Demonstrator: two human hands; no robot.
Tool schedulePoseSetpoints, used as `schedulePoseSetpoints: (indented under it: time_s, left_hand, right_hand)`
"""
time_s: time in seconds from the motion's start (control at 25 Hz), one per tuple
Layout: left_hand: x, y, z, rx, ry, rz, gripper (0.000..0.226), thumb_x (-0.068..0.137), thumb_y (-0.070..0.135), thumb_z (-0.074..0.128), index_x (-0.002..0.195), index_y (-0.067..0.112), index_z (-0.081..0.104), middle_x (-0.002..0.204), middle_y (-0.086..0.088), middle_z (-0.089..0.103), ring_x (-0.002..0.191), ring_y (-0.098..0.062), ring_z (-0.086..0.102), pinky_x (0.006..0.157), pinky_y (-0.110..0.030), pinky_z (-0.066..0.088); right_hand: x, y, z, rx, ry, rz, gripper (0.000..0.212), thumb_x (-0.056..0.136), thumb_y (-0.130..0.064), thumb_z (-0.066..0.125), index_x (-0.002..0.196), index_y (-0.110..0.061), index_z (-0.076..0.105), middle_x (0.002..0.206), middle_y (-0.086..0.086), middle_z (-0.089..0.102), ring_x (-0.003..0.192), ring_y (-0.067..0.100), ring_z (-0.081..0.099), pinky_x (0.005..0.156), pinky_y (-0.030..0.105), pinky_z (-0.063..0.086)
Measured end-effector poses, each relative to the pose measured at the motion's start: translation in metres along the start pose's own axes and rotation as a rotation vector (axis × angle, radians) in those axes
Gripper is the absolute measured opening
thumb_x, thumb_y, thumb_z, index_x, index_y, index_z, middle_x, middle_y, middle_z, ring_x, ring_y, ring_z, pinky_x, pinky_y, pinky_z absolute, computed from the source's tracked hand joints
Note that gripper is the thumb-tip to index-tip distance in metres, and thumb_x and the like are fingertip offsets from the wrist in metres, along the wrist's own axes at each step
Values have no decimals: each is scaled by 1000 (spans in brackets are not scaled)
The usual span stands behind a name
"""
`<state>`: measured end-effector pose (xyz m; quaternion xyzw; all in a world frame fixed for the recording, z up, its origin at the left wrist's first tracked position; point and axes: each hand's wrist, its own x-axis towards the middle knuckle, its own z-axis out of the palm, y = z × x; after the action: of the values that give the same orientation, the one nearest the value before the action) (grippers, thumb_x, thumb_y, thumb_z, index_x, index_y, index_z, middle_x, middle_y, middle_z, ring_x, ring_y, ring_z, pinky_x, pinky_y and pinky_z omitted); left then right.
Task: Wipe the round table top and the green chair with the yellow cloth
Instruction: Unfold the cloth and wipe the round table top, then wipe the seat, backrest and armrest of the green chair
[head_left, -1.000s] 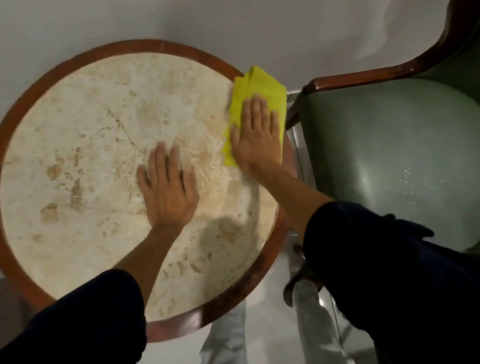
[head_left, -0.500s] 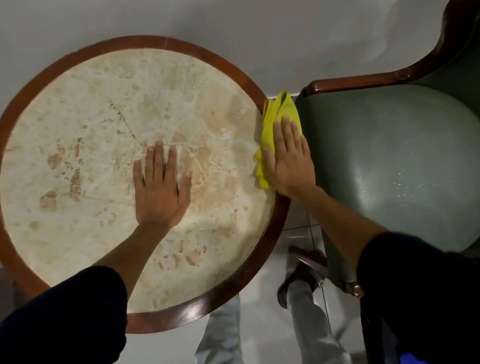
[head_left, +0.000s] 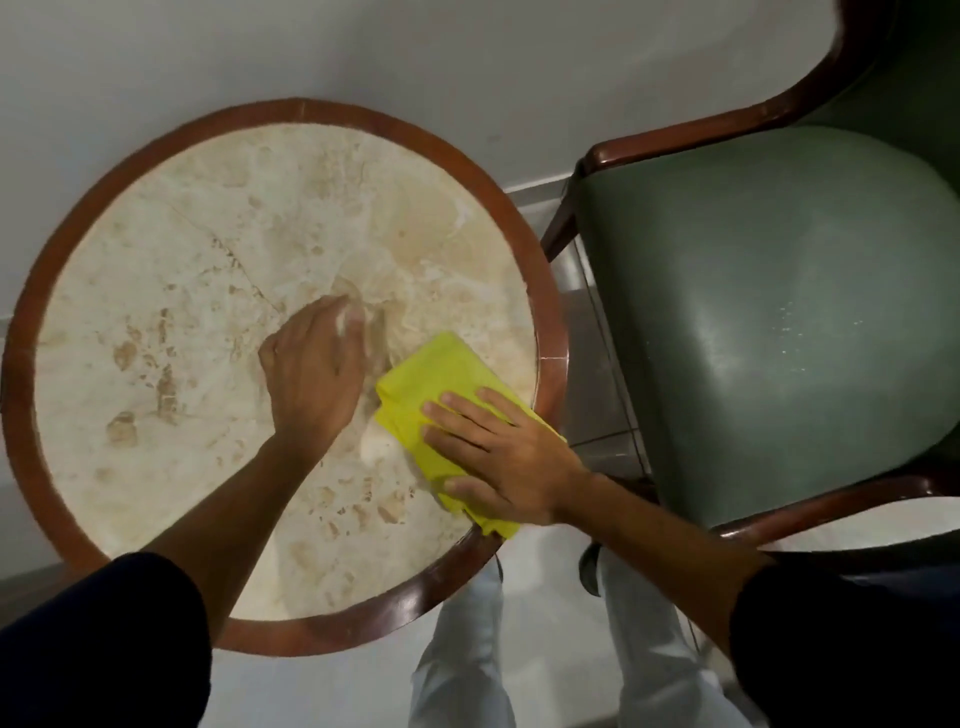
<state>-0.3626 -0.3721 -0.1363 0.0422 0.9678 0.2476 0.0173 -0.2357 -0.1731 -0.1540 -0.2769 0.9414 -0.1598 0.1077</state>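
one folded yellow cloth (head_left: 441, 410), round marble table top (head_left: 208, 291)

The person wears dark navy sleeves (head_left: 104, 639) pushed up above bare forearms, pale grey trousers (head_left: 462, 670) and dark shoes (head_left: 589, 569).

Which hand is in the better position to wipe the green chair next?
Right. The right hand already presses the yellow cloth at the table edge nearest the green chair; the left hand has no cloth.

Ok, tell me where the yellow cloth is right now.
In the head view the yellow cloth lies on the round table top, near its right edge beside the green chair, pressed flat under the right hand.
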Motion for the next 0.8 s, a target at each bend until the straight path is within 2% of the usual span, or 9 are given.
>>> schedulePoseSetpoints:
  time_s: [0.08,0.16,0.24,0.36,0.48,0.56,0.6,0.72,0.8]
  left_hand:
    - [-8,24,6,119,-180,270,53,92,55,43,137,29,51,152,-8,44,141,-28,38,111,-49,31]
    - [-16,41,20,302,-375,529,68,84,67,44,144,36,41,162,-13,23,149,-32,21,114,-52,24]
    - [-16,51,24,455,-515,671,75,77,75,40,142,38,45,164,-18,11,152,-36,11,117,-57,18]
    - [-7,83,22,520,-603,785,52,69,68,60,105,31,69,158,-22,29,148,-43,21,114,-61,24]
    - [-11,141,28,314,-835,609,34,61,61,55,77,33,62,116,-6,70,124,-34,58,97,-41,46]
    - [-27,197,43,75,-933,351,28,60,57,54,79,36,52,80,5,69,87,-24,67,73,-32,48]
    - [-38,225,59,2,-944,305,28,63,54,58,84,37,50,74,5,67,79,-23,66,70,-33,48]
    - [-69,305,112,-203,-988,213,37,77,38,75,107,29,55,93,-3,71,94,-28,68,84,-41,53]
    - [-72,342,142,-228,-962,184,46,84,38,70,123,23,52,116,-8,68,112,-29,63,97,-45,49]
  right_hand:
    - [-34,11,-7,71,65,375,62,96,-57,33,146,-22,37,159,5,30,150,23,20,118,55,21]
    - [-61,9,-13,274,9,1000,77,82,-73,45,140,-23,40,156,11,30,146,28,23,116,57,24]
    - [-70,-1,-12,589,-83,1327,66,69,-76,61,111,-25,58,140,12,44,134,30,37,108,52,32]
    - [-75,6,-26,1115,180,1360,30,69,-37,80,70,-24,53,86,1,62,81,17,57,77,32,52]
    - [-112,43,-61,1275,417,1364,29,68,-17,76,72,-23,48,66,-7,50,61,11,48,55,24,42]
    - [-151,82,-94,1167,524,1417,29,63,-26,70,82,-22,48,68,-4,51,66,19,52,60,28,41]
    - [-172,104,-110,1048,518,1443,32,63,-29,68,87,-23,47,70,-3,52,69,24,54,63,30,41]
    - [-212,169,-153,545,530,1460,36,72,-26,64,101,-24,43,86,6,62,84,34,60,70,37,43]
    - [-221,203,-162,238,623,1406,47,74,-18,63,118,-20,46,113,10,62,108,34,57,89,43,42]
